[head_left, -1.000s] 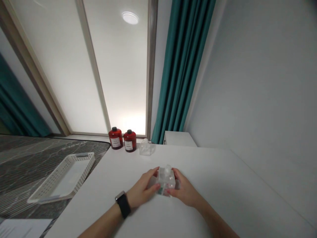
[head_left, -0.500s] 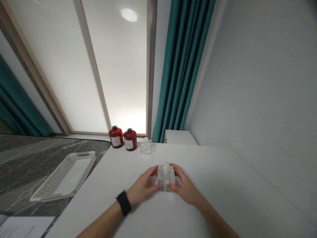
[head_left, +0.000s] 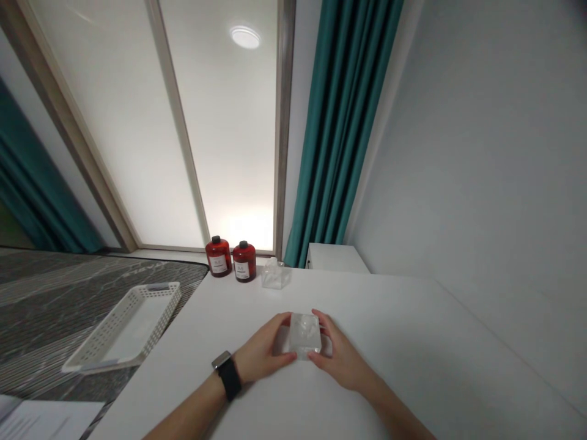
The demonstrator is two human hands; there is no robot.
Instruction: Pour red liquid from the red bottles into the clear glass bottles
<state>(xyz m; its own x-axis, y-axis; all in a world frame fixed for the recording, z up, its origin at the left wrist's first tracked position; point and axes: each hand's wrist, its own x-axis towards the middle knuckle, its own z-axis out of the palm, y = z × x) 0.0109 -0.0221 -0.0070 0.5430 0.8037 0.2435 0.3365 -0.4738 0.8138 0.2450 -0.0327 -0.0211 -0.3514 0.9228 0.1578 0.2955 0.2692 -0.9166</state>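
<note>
Near the middle of the white table (head_left: pixel 367 342), I hold a small clear, square-bodied bottle (head_left: pixel 305 336) between both hands. My left hand (head_left: pixel 262 348), with a black-strapped watch at the wrist, is curved around its left side, thumb at the near left corner. On the opposite side, my right hand (head_left: pixel 342 357) grips it with the thumb at the near right corner and the fingers behind. A round shape shows within the bottle's square upper face. Another clear, square bottle (head_left: pixel 273 275) stands near the table's far edge.
Two red bottles with black caps, one on the left (head_left: pixel 218 256) and one on the right (head_left: pixel 244 261), stand at the far left table corner. A white perforated basket (head_left: pixel 158 324) lies left of the table. Beyond the far edge is a white cabinet (head_left: pixel 337 258); a wall (head_left: pixel 495 183) borders the right.
The bottle in my hands has tilted: its knob no longer sticks up past the far side, and the greenish patch by my thumbs is out of sight. The view has shifted slightly.
</note>
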